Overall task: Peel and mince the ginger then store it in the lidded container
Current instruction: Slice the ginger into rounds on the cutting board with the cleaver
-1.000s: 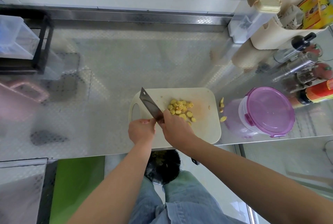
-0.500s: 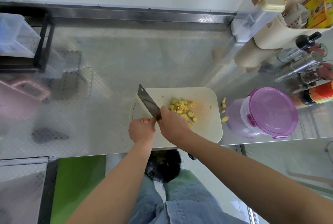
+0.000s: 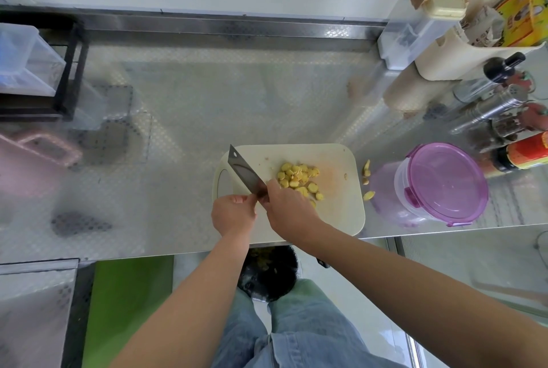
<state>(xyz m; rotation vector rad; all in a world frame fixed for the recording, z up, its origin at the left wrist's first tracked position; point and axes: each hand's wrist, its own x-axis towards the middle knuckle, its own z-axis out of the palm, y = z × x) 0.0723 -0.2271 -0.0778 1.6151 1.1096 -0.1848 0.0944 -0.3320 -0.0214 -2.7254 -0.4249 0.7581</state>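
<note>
Right now the ginger (image 3: pixel 298 175) is a loose heap of pale yellow slices near the middle of the cutting board (image 3: pixel 336 207), not yet minced. The right hand (image 3: pixel 289 209) is closed round the handle of a cleaver (image 3: pixel 244 172), at about 6 o'clock on the board. The blade's long axis runs from the handle up toward 11 o'clock, so its tip points away from the heap and over the board's handle hole.

The left hand (image 3: pixel 234 213) sits just beside the right, at its 9 o'clock. Its fingers are curled and their tips meet the heel of the blade. I cannot tell whether they pinch the steel, pick something off it, or only touch it.

From the right hand the heap lies close by at 1 o'clock, on the far side of the blade from the left hand. The right hand is therefore the nearer one, and I judge the blade must swing clockwise across the slices before chopping can go on.

At 3 o'clock of the board stands the container (image 3: pixel 444 187), its purple lid shut. A few loose yellow bits (image 3: pixel 368 195) lie on the steel surface (image 3: pixel 207 101) between board and container.
</note>
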